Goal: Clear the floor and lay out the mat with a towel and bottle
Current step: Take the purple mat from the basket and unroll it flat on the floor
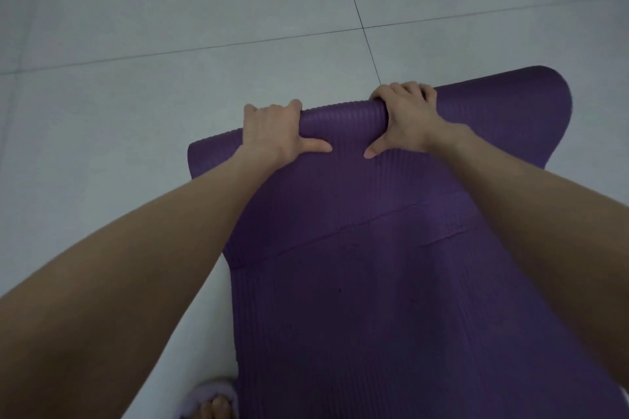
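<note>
Head view, near to far. At the near edge of the frame, a foot in a pale slipper (211, 396) stands on the tiled floor (170, 10), just beside the left border of the purple ribbed mat (374, 309). The opened length of the mat runs away from the person and is crossed midway by a slanting crease. At its far end lies the part not yet unrolled, the roll (343, 117). The left grip (275, 131) and the right grip (410, 119) sit side by side on this roll, each with fingers curled over its top and thumb pressed against the near face. Beyond the roll lie bare tiles and their crossing joints, and no edge of the floor is in view. The step in hand is judged to be laying out the mat. The next move calls for an even forward push from both grips so the roll travels straight. No container, towel or bottle is visible.
</note>
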Demonstrator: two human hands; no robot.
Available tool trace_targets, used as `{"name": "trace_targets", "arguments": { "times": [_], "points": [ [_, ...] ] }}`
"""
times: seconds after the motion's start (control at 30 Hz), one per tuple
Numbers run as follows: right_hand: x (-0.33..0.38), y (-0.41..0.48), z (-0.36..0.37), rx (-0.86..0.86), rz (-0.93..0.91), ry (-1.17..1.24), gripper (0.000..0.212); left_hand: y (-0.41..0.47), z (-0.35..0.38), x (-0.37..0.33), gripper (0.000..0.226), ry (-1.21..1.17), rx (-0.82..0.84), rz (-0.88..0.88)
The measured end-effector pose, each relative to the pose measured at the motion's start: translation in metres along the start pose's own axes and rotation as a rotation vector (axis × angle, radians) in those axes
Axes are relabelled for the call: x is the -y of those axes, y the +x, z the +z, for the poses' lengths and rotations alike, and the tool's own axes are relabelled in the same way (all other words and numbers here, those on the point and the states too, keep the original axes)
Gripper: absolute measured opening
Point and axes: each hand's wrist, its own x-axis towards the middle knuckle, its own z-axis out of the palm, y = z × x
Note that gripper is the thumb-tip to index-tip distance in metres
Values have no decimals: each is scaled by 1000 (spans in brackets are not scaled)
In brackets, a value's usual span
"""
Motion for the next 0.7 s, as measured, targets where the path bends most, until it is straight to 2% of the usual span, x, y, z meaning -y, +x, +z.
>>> {"name": "trace_targets", "arguments": {
  "times": [0.13,0.2,0.23,0.3,0.4,0.47,0.57,0.63,0.7],
  "points": [
    [-1,24,-37,396,133,23,100,-10,13,1,68,217,-376,148],
    [1,36,-48,492,149,59,84,-14,16,4,71,281,-552,198],
    [2,39,-47,475,130,63,72,-15,15,6,73,249,-515,204],
    [4,38,-35,350,97,42,61,-11,2,8,79,59,-229,122],
    [2,26,-18,60,34,-47,65,16,-22,8,101,-258,249,-80],
    [-2,17,-15,-89,-39,-101,68,31,-33,9,114,-306,432,-123],
    [-8,13,-14,-144,-69,-149,77,44,-31,12,110,-289,439,-130],
    [-8,17,-13,-116,-51,-153,93,42,-25,11,96,-176,258,-118],
    [-9,26,-17,-47,-8,-85,111,37,-20,8,86,-19,-22,-43]
  ]
}}
